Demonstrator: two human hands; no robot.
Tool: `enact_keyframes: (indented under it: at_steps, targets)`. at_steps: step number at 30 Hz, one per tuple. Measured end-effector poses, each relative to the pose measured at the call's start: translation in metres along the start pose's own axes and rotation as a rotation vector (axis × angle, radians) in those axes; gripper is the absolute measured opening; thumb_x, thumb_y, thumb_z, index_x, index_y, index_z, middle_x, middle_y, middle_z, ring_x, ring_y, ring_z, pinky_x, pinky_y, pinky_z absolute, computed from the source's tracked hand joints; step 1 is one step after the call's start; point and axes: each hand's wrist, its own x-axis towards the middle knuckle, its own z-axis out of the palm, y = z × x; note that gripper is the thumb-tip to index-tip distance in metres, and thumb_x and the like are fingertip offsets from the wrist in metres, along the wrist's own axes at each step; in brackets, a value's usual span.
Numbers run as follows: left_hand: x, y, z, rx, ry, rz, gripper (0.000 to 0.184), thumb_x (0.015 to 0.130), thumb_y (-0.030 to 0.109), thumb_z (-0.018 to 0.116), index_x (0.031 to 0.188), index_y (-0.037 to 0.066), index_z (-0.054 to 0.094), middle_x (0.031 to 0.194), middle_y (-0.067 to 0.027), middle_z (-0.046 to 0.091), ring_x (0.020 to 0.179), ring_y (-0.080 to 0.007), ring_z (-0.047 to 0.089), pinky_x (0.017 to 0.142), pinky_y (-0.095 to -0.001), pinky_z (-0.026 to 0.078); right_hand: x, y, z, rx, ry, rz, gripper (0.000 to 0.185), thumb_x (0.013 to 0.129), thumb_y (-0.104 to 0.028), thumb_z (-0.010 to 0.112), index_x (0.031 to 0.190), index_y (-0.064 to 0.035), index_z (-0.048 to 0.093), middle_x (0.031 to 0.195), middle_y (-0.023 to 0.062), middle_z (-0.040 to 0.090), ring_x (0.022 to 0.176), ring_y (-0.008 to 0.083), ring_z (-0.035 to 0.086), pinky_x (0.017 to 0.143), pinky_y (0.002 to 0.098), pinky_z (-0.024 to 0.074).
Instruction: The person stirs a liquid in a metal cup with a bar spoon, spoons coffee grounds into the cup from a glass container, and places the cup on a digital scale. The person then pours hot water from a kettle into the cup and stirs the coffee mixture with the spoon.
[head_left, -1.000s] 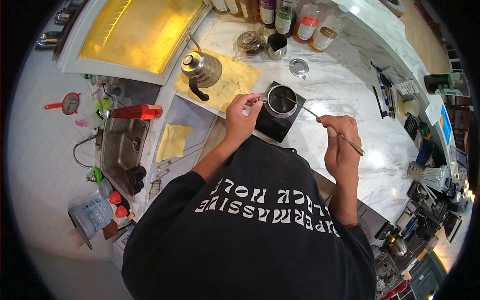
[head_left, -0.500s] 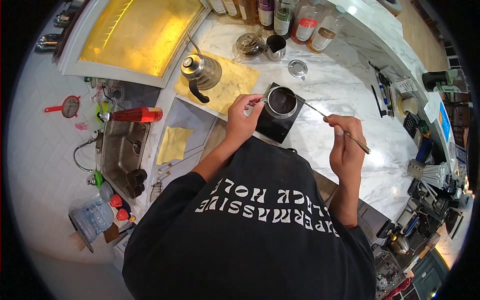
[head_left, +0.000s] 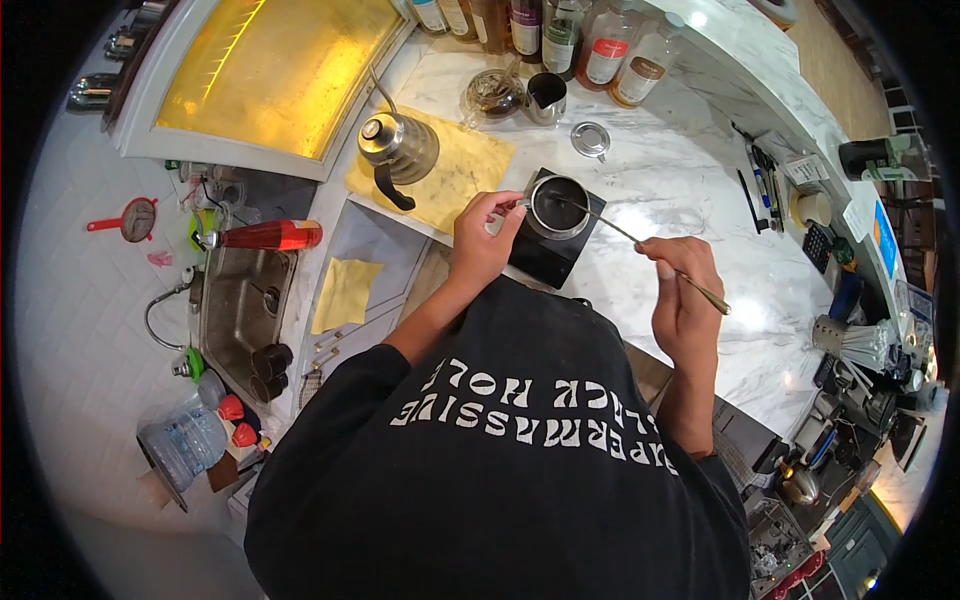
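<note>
My left hand [head_left: 484, 238] pinches the side handle of a small metal cup [head_left: 536, 222] with dark contents. The cup rests over a flat black scale-like slab [head_left: 543, 262] on the marble counter. Between the fingers and thumb of my right hand [head_left: 686, 295] is a long-handled metal spoon [head_left: 626, 233], its far end dipping into the cup and its bowl hidden in the dark contents. A round metal lid [head_left: 591, 140] lies on the counter just beyond the cup.
A gooseneck kettle [head_left: 408, 150] stands on a yellow cloth [head_left: 470, 150] to the left. Behind are a glass pot [head_left: 495, 95], a metal pitcher [head_left: 546, 97] and several bottles [head_left: 606, 55]. Pens [head_left: 765, 187] lie at right; a sink [head_left: 235, 300] is at far left.
My right hand has shifted slightly left, and the spoon tip has moved left inside the cup. My left hand keeps its hold on the handle.
</note>
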Motion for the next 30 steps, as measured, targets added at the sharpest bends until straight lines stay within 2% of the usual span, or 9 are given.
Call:
enact_keyframes:
  at_steps: [12,17,24,27,30]
  targets:
    - [-0.0002,-0.0025,0.0001,-0.004,-0.025,-0.018,0.02,0.093,0.013,0.071,0.111,0.004,0.072,0.098,-0.0081,0.072,0.087,-0.0185,0.067,0.077,-0.0318,0.05,0.004,0.0005,0.001,0.023,-0.017,0.007,0.012,0.092,0.001,0.062,0.101,-0.0043,0.068,0.093,0.0104,0.069,0.085,0.0305,0.061,0.083,0.0403,0.047]
    - [0.0011,-0.0018,-0.0011,0.016,-0.043,-0.008,0.02,0.093,0.013,0.071,0.111,0.005,0.073,0.098,-0.0076,0.071,0.086,-0.0178,0.067,0.077,-0.0323,0.05,0.0024,0.0067,-0.0036,-0.027,0.057,0.012,0.012,0.092,0.002,0.061,0.101,-0.0039,0.067,0.091,0.011,0.069,0.083,0.0306,0.062,0.082,0.0413,0.0467]
    - [0.0014,-0.0075,-0.0001,-0.007,-0.034,-0.014,0.021,0.093,0.013,0.072,0.112,0.005,0.073,0.098,-0.0071,0.071,0.086,-0.017,0.066,0.076,-0.0314,0.05,0.0051,0.0015,0.0046,0.01,-0.001,-0.039,0.013,0.091,0.004,0.062,0.1,-0.0036,0.067,0.09,0.0108,0.069,0.081,0.0307,0.062,0.082,0.0414,0.0466]
    - [0.0013,-0.0076,-0.0018,-0.018,-0.039,-0.012,0.021,0.093,0.013,0.071,0.112,0.005,0.073,0.098,-0.0069,0.071,0.086,-0.0167,0.066,0.077,-0.0312,0.05,0.0031,0.0038,0.0012,-0.025,0.047,-0.044,0.013,0.091,0.003,0.062,0.102,-0.0034,0.066,0.09,0.0108,0.069,0.08,0.0302,0.062,0.082,0.0414,0.0455]
    - [0.0006,-0.008,-0.0058,0.003,-0.085,-0.054,0.023,0.096,0.013,0.069,0.117,0.002,0.071,0.106,-0.0089,0.07,0.094,-0.015,0.066,0.083,-0.0291,0.051,0.0018,0.0033,-0.0016,-0.017,0.028,-0.066,0.013,0.092,0.003,0.062,0.103,-0.0036,0.066,0.091,0.0103,0.069,0.08,0.0299,0.062,0.082,0.0407,0.0451]
